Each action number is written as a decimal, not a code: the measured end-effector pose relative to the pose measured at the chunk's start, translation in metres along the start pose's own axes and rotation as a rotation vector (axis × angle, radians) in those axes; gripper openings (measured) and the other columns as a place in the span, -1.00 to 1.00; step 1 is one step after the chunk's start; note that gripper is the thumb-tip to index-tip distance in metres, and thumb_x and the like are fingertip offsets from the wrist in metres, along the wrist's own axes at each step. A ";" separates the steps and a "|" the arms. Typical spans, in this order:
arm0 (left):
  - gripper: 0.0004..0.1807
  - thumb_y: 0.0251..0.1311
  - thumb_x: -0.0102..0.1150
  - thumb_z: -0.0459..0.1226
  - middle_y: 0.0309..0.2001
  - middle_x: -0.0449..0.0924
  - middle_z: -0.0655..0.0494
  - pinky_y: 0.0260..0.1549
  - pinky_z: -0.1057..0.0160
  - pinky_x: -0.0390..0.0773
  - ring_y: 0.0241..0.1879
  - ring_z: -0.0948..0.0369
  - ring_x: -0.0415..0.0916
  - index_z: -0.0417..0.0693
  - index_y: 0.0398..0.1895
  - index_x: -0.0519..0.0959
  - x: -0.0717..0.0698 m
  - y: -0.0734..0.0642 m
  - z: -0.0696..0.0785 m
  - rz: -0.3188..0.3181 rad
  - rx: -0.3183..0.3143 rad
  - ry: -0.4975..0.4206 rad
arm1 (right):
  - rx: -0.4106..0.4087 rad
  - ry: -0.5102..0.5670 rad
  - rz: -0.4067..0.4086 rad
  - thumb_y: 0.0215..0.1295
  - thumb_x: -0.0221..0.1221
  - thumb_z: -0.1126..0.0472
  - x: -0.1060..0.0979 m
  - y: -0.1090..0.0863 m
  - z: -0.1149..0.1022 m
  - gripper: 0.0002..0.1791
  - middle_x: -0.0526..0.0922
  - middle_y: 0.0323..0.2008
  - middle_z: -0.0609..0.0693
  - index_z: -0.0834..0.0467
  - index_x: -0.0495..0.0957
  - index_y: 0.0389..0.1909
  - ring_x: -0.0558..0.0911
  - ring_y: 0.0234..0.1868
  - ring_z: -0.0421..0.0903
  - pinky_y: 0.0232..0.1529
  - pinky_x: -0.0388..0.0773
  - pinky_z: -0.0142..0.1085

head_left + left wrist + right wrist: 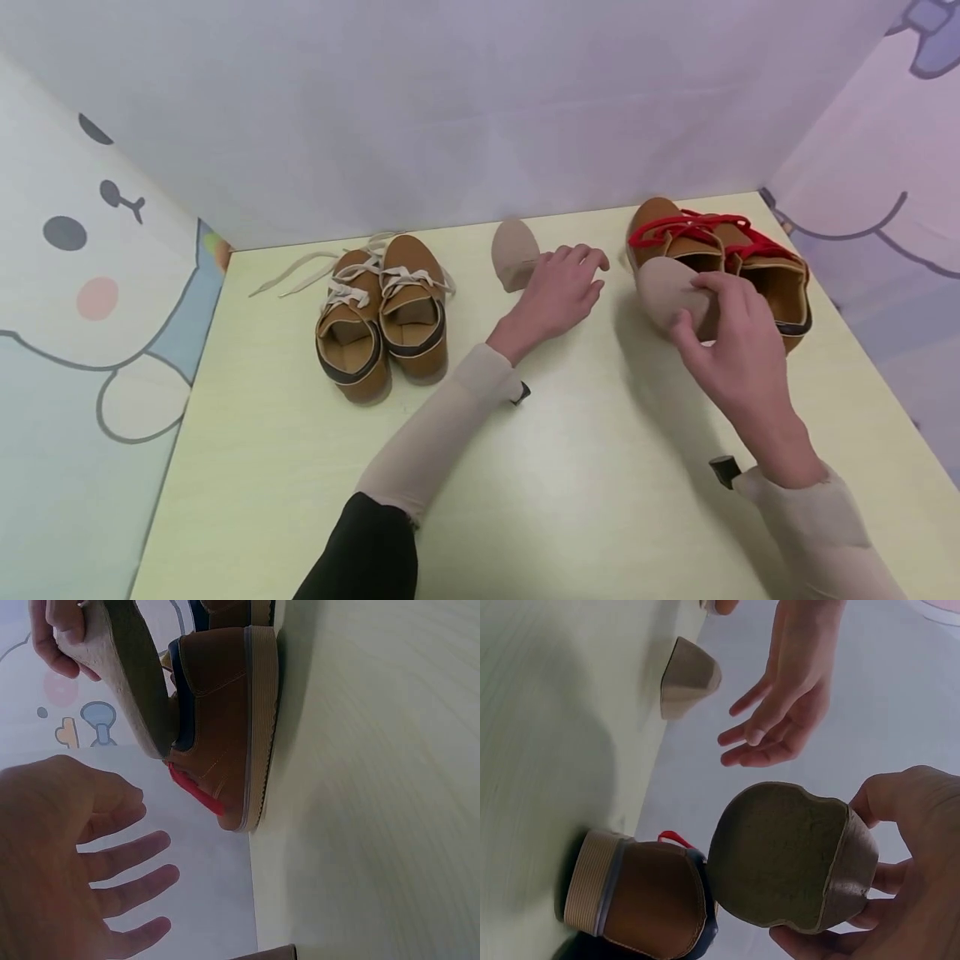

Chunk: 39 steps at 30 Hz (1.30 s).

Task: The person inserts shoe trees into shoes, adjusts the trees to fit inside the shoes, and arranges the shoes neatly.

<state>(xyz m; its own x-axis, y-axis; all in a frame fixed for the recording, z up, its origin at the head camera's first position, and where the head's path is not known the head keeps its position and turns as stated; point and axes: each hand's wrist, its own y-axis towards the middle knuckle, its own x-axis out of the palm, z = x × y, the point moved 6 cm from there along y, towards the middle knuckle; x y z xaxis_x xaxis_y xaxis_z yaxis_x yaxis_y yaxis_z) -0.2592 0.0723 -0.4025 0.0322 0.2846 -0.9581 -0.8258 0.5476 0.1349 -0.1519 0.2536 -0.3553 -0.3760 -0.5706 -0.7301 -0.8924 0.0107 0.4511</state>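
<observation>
Right hand [738,354] pinches beige shoe insert [666,292]

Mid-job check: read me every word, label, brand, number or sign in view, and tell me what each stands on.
None: no writing can be read in any view.
The red-laced shoes, white-laced shoes, form in the right hand and form beside the left hand show no readable marking.
The backdrop carries only cartoon drawings.

There are four shoes [410,250], two moulded pieces [667,287], one table [570,475].
</observation>
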 end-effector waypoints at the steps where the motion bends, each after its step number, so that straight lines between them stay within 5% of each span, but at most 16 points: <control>1: -0.70 0.58 -0.03 -0.09 0.29 0.55 0.22 0.25 0.06 0.46 0.28 0.13 0.48 0.19 0.27 0.46 0.001 0.001 0.002 -0.003 0.004 -0.001 | -0.003 -0.002 0.003 0.30 0.18 0.25 -0.002 0.000 0.001 -0.54 0.56 0.13 0.34 0.31 0.48 0.20 0.51 0.11 0.33 0.05 0.40 0.21; 10: -0.68 0.60 -0.06 -0.07 0.33 0.50 0.22 0.29 0.03 0.45 0.34 0.14 0.43 0.20 0.30 0.43 0.009 0.015 0.016 -0.039 -0.003 -0.057 | -0.003 -0.037 0.055 0.30 0.19 0.24 -0.013 -0.005 0.011 -0.55 0.58 0.11 0.38 0.33 0.51 0.18 0.53 0.01 0.33 -0.10 0.36 0.16; 16: -0.66 0.61 -0.07 -0.02 0.37 0.46 0.23 0.30 0.08 0.43 0.35 0.16 0.40 0.22 0.33 0.41 0.016 0.030 0.028 -0.067 0.002 -0.073 | 0.075 -0.054 0.026 0.35 0.19 0.19 -0.015 -0.008 0.022 -0.54 0.57 0.15 0.38 0.31 0.50 0.21 0.51 0.06 0.36 -0.08 0.37 0.26; 29: -0.60 0.59 -0.13 0.12 0.39 0.38 0.27 0.23 0.16 0.45 0.37 0.22 0.33 0.27 0.33 0.36 0.021 0.075 0.064 -0.093 0.013 0.092 | 0.113 -0.074 -0.021 0.39 0.18 0.16 -0.017 -0.002 0.037 -0.51 0.53 0.18 0.41 0.34 0.48 0.24 0.49 0.13 0.39 0.03 0.37 0.31; 39: -0.60 0.57 -0.12 0.14 0.35 0.34 0.23 0.17 0.18 0.48 0.31 0.25 0.37 0.28 0.30 0.39 0.024 0.097 0.060 -0.059 0.023 0.122 | 0.068 -0.048 -0.009 0.36 0.21 0.21 -0.015 0.005 0.037 -0.54 0.55 0.11 0.41 0.36 0.48 0.20 0.50 0.08 0.39 0.00 0.36 0.30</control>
<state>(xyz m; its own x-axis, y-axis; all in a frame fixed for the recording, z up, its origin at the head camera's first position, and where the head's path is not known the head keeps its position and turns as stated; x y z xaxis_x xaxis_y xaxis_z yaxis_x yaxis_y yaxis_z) -0.3043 0.1795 -0.3975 0.0104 0.1539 -0.9880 -0.8114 0.5788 0.0816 -0.1599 0.2925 -0.3613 -0.3783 -0.5309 -0.7583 -0.9098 0.0624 0.4102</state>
